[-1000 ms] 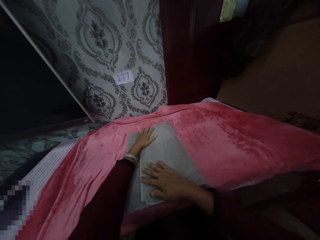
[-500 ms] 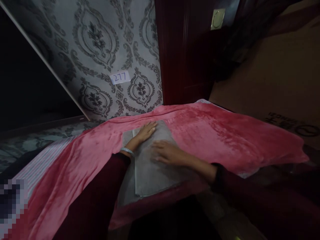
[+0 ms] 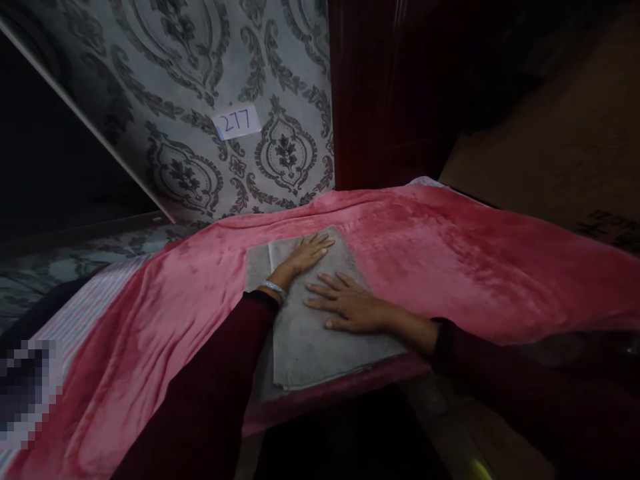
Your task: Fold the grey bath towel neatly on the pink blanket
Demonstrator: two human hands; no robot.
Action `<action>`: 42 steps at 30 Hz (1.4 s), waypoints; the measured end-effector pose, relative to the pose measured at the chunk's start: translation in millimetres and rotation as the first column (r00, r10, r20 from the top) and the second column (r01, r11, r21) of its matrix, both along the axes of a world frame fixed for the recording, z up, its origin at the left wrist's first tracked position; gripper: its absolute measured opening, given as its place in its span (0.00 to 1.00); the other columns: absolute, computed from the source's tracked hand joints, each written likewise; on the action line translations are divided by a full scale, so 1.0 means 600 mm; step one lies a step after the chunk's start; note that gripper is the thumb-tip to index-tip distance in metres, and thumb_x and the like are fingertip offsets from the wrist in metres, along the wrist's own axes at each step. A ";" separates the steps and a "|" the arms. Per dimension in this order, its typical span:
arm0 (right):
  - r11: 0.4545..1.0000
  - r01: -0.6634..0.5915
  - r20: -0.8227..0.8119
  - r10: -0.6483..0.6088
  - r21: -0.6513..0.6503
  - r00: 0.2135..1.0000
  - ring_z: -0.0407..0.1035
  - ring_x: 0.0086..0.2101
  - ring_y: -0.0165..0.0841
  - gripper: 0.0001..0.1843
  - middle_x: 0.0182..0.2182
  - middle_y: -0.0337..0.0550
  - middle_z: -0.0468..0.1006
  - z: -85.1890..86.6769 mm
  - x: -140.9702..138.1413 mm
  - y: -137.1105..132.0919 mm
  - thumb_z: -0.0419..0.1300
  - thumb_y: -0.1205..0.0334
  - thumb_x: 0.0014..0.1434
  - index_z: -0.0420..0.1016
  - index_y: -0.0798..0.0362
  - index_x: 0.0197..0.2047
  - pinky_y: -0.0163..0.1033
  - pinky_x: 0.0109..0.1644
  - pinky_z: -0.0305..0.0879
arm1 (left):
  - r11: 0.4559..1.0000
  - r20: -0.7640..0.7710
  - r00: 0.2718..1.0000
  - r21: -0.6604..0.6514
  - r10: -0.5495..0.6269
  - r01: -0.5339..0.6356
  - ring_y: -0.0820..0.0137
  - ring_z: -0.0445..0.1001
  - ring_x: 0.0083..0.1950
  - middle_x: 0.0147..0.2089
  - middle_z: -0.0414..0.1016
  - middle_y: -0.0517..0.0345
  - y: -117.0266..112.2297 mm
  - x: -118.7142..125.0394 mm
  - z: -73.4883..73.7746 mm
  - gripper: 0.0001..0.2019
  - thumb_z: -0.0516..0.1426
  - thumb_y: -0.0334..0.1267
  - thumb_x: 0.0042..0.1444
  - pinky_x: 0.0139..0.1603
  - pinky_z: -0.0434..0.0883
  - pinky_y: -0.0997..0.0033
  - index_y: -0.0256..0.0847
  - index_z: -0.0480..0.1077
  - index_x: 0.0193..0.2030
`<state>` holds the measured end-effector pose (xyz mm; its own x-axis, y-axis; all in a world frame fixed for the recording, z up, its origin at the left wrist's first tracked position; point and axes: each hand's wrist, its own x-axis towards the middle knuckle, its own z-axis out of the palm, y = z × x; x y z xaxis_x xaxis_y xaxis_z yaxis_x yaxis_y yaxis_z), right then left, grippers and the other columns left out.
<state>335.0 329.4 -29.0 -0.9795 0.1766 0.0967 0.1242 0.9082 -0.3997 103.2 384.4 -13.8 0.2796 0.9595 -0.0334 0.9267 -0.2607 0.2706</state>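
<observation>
A grey folded cloth lies flat on a pink plush blanket, with one folded layer on top of a wider one that shows along the left. My left hand rests flat on the far part of the cloth, palm down and fingers stretched out. Nearer to me and to the right, my right hand lies on the same cloth with its fingers spread. Neither hand grips anything. A pale bracelet circles my left wrist.
Behind the blanket stands a patterned wall bearing a paper label marked 277. A dark red wooden panel and a cardboard box are at the back right. Striped fabric shows at the left.
My right hand's fingers have spread out and its blur is gone. Both hands appear slightly farther right in view, still on the cloth. The view has shifted, with the wall label now higher.
</observation>
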 end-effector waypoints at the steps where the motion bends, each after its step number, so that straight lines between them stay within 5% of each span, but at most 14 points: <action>1: 1.000 -0.025 0.006 0.025 -0.016 1.000 0.31 0.74 0.49 0.34 0.76 0.42 0.46 0.003 0.011 -0.019 0.54 0.42 0.70 0.54 0.39 0.75 0.69 0.73 0.27 | 1.000 -0.002 1.000 0.004 0.003 -0.003 0.60 0.38 0.81 0.80 0.46 0.63 -0.001 0.001 0.001 0.29 0.38 0.52 0.71 0.77 0.36 0.46 0.55 0.55 0.75; 7: 0.993 -0.081 0.004 0.081 -0.091 0.997 0.32 0.74 0.44 0.34 0.75 0.38 0.51 0.009 0.076 -0.136 0.55 0.44 0.70 0.53 0.36 0.75 0.63 0.75 0.27 | 0.998 -0.020 1.000 0.061 0.020 -0.019 0.59 0.40 0.80 0.80 0.47 0.61 -0.008 0.015 -0.002 0.28 0.39 0.49 0.71 0.77 0.38 0.44 0.54 0.57 0.75; 11: 0.990 -0.071 0.021 0.075 -0.125 0.997 0.33 0.74 0.43 0.36 0.75 0.39 0.51 0.014 0.097 -0.168 0.55 0.42 0.70 0.51 0.36 0.76 0.61 0.76 0.28 | 0.998 -0.048 0.999 0.061 0.009 -0.006 0.60 0.40 0.80 0.80 0.45 0.58 -0.018 0.018 0.006 0.29 0.39 0.49 0.71 0.78 0.38 0.46 0.50 0.54 0.76; 15: 0.990 -0.060 0.015 0.062 -0.129 0.998 0.39 0.74 0.42 0.33 0.74 0.42 0.54 0.040 0.077 -0.148 0.53 0.44 0.71 0.54 0.39 0.76 0.59 0.76 0.36 | 0.996 -0.045 0.999 0.091 0.010 -0.006 0.60 0.43 0.80 0.80 0.45 0.56 -0.047 -0.017 0.024 0.30 0.40 0.51 0.71 0.77 0.37 0.46 0.50 0.54 0.76; 19: 0.998 -0.056 -0.034 0.056 -0.006 0.998 0.38 0.74 0.43 0.33 0.75 0.47 0.52 0.062 -0.006 -0.089 0.53 0.44 0.72 0.56 0.44 0.75 0.57 0.75 0.38 | 0.985 -0.020 0.991 0.111 0.133 -0.130 0.58 0.43 0.80 0.80 0.48 0.55 -0.089 -0.079 0.037 0.29 0.41 0.50 0.71 0.77 0.38 0.42 0.50 0.55 0.76; 23: 0.995 0.019 0.023 -0.021 0.093 1.000 0.35 0.74 0.47 0.34 0.76 0.49 0.47 0.047 -0.096 -0.033 0.52 0.43 0.72 0.57 0.46 0.75 0.61 0.75 0.36 | 0.969 -0.014 0.970 0.053 0.242 -0.241 0.57 0.42 0.80 0.80 0.47 0.55 -0.118 -0.114 0.021 0.28 0.42 0.48 0.71 0.76 0.40 0.39 0.50 0.55 0.75; 26: 0.992 0.008 0.049 -0.014 0.124 0.999 0.33 0.74 0.50 0.35 0.76 0.48 0.43 0.024 -0.117 -0.026 0.51 0.41 0.72 0.55 0.45 0.76 0.65 0.74 0.31 | 0.965 -0.004 0.967 0.073 0.253 -0.252 0.59 0.42 0.80 0.80 0.47 0.56 -0.124 -0.118 -0.001 0.28 0.40 0.47 0.71 0.76 0.41 0.41 0.51 0.55 0.76; 33: 0.981 -0.191 0.048 0.190 0.029 0.981 0.32 0.74 0.46 0.34 0.76 0.41 0.48 0.015 -0.061 -0.101 0.52 0.39 0.71 0.55 0.39 0.75 0.62 0.75 0.28 | 0.968 -0.002 0.972 0.085 0.236 -0.235 0.60 0.42 0.80 0.80 0.47 0.56 -0.120 -0.119 -0.016 0.28 0.39 0.48 0.72 0.77 0.40 0.43 0.51 0.54 0.76; 42: 0.970 -0.229 0.022 0.232 -0.075 0.973 0.34 0.74 0.42 0.33 0.75 0.40 0.52 0.019 0.002 -0.189 0.54 0.43 0.71 0.57 0.40 0.75 0.58 0.76 0.28 | 0.964 -0.121 0.957 0.067 0.265 -0.258 0.60 0.43 0.80 0.80 0.47 0.55 -0.123 -0.118 0.002 0.27 0.39 0.45 0.72 0.76 0.45 0.40 0.51 0.53 0.76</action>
